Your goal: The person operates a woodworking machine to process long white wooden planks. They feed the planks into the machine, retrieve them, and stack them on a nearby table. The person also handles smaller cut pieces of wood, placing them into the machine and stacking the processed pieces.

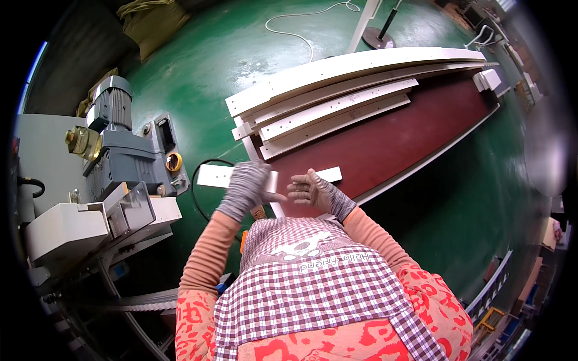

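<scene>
Head view shows two gloved hands [247, 183] [324, 194] near two short white boards [214, 175] [330, 174].

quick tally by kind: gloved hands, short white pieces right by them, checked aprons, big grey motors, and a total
Gloved hands: 2 (left hand, right hand)
Short white pieces by them: 2 (left piece, right piece)
Checked apron: 1
Big grey motor: 1
Total: 6

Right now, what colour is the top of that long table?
The tabletop is dark reddish brown; the head view shows it.
</scene>
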